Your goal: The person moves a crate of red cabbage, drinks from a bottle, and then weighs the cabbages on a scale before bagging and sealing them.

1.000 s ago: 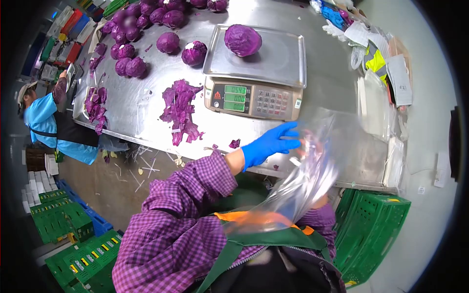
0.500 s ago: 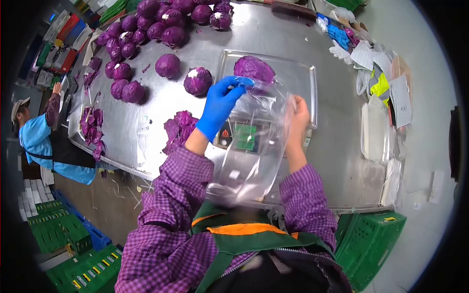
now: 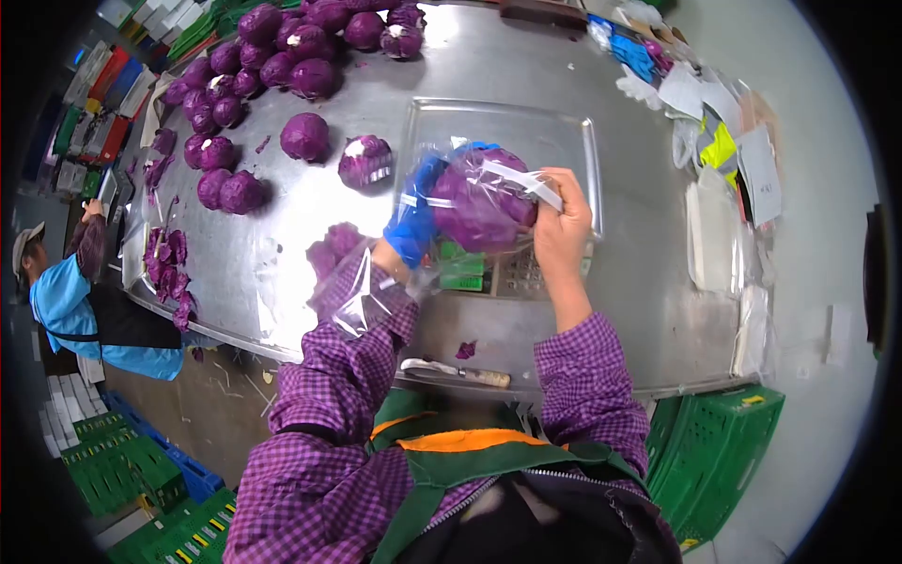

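A red cabbage [image 3: 479, 211] is lifted above the scale [image 3: 517, 274], with a clear plastic bag [image 3: 362, 299] over it. My left hand [image 3: 415, 221], in a blue glove, is closed on the cabbage's left side; the bag partly covers the fingers. Loose film from the bag trails back over my left forearm. On the cabbage's right side my bare right hand [image 3: 562, 218] pinches the bag's edge, near a white strip. The scale's green display shows partly below the cabbage. Behind the hands lies a metal tray [image 3: 594, 179].
Several red cabbages [image 3: 315, 79] are heaped at the back left, and loose leaves [image 3: 169, 268] lie along the left edge. A knife [image 3: 456, 371] rests at the front edge. Bags [image 3: 714, 230] and gloves lie on the right. A co-worker [image 3: 70, 291] stands at the left.
The cabbage has come off the tray into my left hand, toward me. The bag, earlier stretched between both hands, now covers it. The knife at the front edge has come into view.
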The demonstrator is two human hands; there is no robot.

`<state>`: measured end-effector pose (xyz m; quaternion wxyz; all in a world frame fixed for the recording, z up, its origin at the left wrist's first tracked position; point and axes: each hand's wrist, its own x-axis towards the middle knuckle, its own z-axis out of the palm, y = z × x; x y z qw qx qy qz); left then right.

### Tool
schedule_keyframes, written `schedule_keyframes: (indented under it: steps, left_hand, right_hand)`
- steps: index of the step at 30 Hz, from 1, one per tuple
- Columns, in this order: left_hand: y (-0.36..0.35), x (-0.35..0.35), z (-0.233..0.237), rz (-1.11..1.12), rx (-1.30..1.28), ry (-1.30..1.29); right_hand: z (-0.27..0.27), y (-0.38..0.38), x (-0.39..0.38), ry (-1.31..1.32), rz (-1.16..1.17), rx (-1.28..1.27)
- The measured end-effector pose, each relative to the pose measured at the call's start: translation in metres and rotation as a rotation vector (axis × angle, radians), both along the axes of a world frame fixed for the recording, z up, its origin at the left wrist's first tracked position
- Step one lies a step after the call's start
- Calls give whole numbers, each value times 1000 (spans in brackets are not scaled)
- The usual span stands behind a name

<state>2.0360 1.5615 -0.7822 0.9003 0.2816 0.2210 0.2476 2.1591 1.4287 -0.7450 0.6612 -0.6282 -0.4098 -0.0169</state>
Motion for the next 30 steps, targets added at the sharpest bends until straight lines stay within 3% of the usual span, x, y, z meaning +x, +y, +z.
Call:
schedule_keyframes:
  steps: [1, 2, 4, 5, 6, 8, 10, 12, 14, 16, 19, 20, 22, 23, 24, 26, 27, 28, 30]
  left_hand:
    - [-7, 7, -8, 2, 162, -27]
    - [-18, 9, -14, -11, 159, -32]
    - [-41, 9, -8, -315, -212, -344]
    - [-54, 15, -3, -267, 69, -218]
    - [-60, 25, -3, -412, 170, -309]
    - [-82, 30, 21, -436, 595, -115]
    - [-98, 32, 44, -392, 972, -187]
    - [-128, 24, 64, -588, 1071, -218]
    - [-162, 20, 57, -794, 1157, -217]
    - [-195, 3, 38, -848, 1039, -222]
    - [-241, -23, 25, -849, 1194, -212]
    - [-256, -32, 25, -832, 1245, -187]
    - [-278, -47, 10, -800, 1187, -184]
    - [-289, -52, 1, -759, 1139, -222]
    - [-300, -58, -2, -718, 1090, -260]
    - [-325, -65, -1, -695, 1182, -241]
    - [-333, -69, -3, -623, 1141, -219]
    - [-339, -71, -6, -552, 1100, -197]
    - [-349, -68, -14, -540, 1055, -235]
  right_hand:
    - [2, -17, -1, 195, -12, -51]
    - [4, -37, 2, 191, -26, -53]
    - [7, -78, 5, 422, 22, -46]
    - [10, -102, 5, 459, -33, 3]
    - [14, -129, 7, 463, -54, 4]
    - [25, -184, 11, -72, 6, -32]
    - [29, -228, 4, -208, 35, -96]
    - [27, -270, -8, -382, 185, -347]
    - [15, -302, -24, -361, 211, -435]
    - [-8, -333, -43, -380, 464, -762]
    - [-16, -372, -69, 50, 826, -805]
    - [-19, -376, -76, 65, 820, -806]
    - [-27, -367, -85, 387, 483, -750]
    - [-48, -364, -88, 161, 365, -744]
    - [-60, -358, -96, 161, 365, -744]
    - [-76, -347, -112, -32, 114, -548]
    - [-80, -346, -117, -143, 121, -630]
    - [-81, -348, -117, -141, 125, -628]
    - [-84, -351, -107, -109, -131, -583]
